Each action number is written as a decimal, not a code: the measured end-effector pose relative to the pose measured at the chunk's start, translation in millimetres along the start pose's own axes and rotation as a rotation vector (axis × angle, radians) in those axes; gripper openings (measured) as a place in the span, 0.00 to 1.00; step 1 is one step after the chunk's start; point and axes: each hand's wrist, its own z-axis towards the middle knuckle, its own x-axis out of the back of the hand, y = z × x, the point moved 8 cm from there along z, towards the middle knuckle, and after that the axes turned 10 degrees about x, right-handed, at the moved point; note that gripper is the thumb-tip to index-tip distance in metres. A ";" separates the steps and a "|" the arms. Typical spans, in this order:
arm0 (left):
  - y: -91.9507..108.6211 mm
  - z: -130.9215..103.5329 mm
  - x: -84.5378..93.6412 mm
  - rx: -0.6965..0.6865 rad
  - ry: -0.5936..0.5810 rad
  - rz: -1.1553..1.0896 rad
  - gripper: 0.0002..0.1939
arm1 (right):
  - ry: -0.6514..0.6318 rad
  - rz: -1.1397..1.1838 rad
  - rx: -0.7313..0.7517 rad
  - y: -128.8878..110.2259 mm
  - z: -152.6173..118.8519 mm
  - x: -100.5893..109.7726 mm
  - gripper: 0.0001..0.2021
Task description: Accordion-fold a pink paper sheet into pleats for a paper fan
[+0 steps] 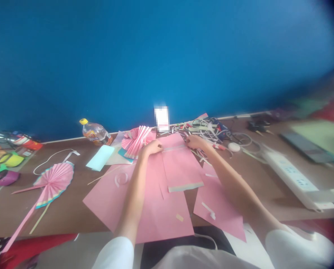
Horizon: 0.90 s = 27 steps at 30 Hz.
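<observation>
Nearest, the large pink sheet [167, 228] and the second pink sheet [225, 220] to its right reach past the near edge of the brown table [79, 220], so forearms should stay light over them lest they drag. A pale scrap [179, 217] lies on the large sheet and a crumpled white strip [208, 211] on the right one; loose bits like these are best kept out from under the work. Farther in, the pink panel [183, 170] lies over the large sheet in the middle, a pale band [186, 187] along its near edge and a greyish line crossing it toward the far end. At that line, the left hand [155, 147] has its fingers curled shut, seemingly pinching the panel's left edge; the right hand [195, 142] appears to pinch the right edge likewise, though blur hides the fingertips. Holding both sides level, with even tension, should keep the line straight and the panel free of skew or creases. Just beyond the left hand sits a pleated pink fan [138, 142]; beyond the right, a heap of paper strips [204, 130], which the knuckles would do well to avoid snagging.
</observation>
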 end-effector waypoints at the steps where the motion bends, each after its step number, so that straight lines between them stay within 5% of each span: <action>1: 1.6 -0.6 -0.3 -0.005 -0.003 -0.005 0.13 | 0.000 -0.006 -0.001 -0.5 -0.4 0.4 0.05; 10: 4.4 -8.4 0.7 0.123 0.001 0.066 0.09 | -0.020 -0.065 -0.007 -2.6 -1.6 1.0 0.08; 27: -3.2 -4.2 -1.7 0.107 0.000 0.070 0.07 | -0.014 -0.015 0.008 -4.4 -2.2 0.2 0.10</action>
